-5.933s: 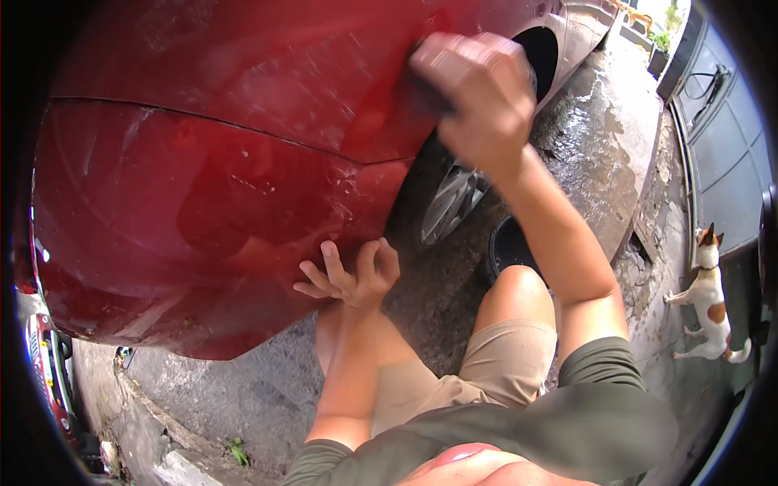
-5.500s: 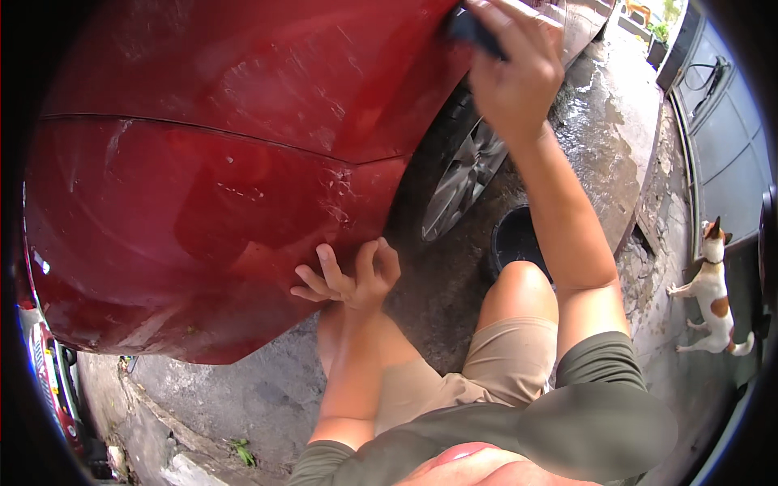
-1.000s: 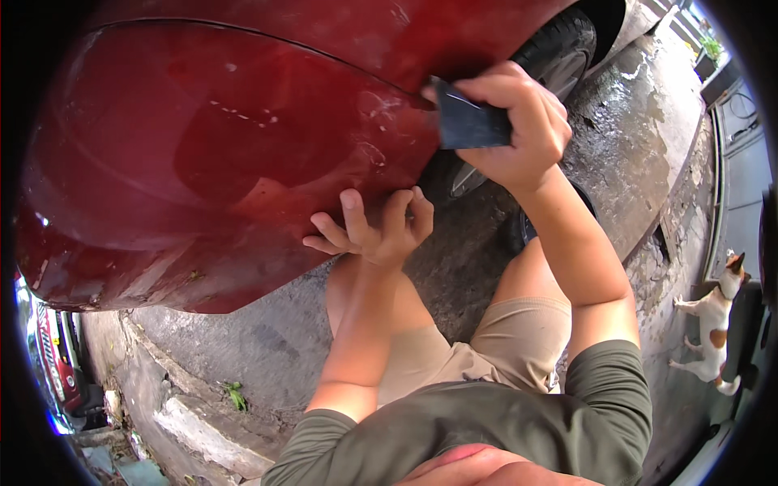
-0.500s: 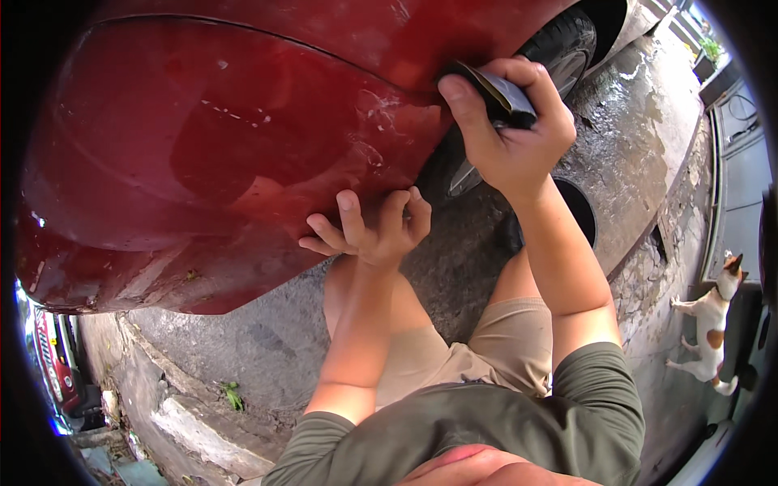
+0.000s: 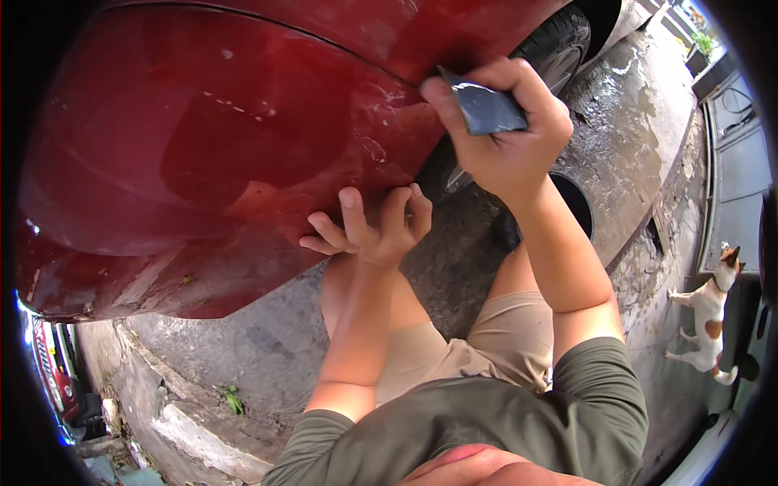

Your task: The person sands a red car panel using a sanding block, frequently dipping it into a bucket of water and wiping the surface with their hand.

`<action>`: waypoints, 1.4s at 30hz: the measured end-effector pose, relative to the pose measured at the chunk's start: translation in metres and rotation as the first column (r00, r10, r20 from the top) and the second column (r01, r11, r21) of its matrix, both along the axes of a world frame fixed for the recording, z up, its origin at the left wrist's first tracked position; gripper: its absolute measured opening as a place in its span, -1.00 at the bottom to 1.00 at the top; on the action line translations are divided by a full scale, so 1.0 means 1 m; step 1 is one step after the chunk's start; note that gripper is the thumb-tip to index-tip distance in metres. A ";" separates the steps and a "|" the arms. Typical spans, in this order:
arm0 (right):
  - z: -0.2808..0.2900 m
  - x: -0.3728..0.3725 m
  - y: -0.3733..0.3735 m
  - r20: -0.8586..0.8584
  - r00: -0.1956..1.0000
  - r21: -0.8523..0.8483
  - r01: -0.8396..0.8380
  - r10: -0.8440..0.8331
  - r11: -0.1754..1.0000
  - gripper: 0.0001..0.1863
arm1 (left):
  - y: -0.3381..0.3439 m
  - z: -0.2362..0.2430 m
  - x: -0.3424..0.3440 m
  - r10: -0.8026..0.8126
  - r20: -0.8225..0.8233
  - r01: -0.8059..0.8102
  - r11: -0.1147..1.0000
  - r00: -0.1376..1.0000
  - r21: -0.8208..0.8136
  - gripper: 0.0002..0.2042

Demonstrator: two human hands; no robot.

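The right hand (image 5: 506, 134) is raised with the forearm stretched up from the lower right, its fingers curled tight around a dark grey sanding block (image 5: 486, 109) pressed against the edge of the red car panel (image 5: 211, 154), just beside the tyre (image 5: 559, 44). The left hand (image 5: 373, 227) sits lower and to the left, fingers spread and loose, fingertips resting on the panel's bottom edge and holding nothing. Bent knees in tan shorts (image 5: 494, 340) show below. On the wet concrete ground (image 5: 632, 138) at the far right stands a white and brown dog (image 5: 709, 312).
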State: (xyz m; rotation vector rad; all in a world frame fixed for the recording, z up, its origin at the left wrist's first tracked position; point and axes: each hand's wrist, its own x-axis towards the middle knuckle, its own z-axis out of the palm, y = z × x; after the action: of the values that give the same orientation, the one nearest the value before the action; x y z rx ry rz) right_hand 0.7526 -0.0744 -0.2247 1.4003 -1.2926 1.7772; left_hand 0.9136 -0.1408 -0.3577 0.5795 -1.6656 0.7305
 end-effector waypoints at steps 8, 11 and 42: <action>0.002 -0.003 0.001 0.036 0.999 0.025 0.011 -0.011 1.000 -0.71 | -0.003 0.006 -0.003 -0.004 -0.020 0.004 1.000 1.000 -0.010 -0.84; 0.005 0.003 -0.003 0.001 1.000 -0.024 -0.015 0.015 1.000 -0.71 | 0.002 0.003 0.001 -0.021 0.003 0.021 1.000 1.000 0.023 -0.83; 0.020 0.000 0.002 0.000 0.999 0.031 0.046 -0.046 0.998 -0.69 | -0.001 -0.001 0.002 -0.029 -0.002 0.029 0.999 1.000 0.017 -0.82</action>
State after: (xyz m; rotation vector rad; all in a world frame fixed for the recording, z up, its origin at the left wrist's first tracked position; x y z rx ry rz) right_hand 0.7529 -0.0725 -0.2049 1.3760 -1.3478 1.7340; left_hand 0.9159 -0.1423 -0.3583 0.5668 -1.6765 0.6951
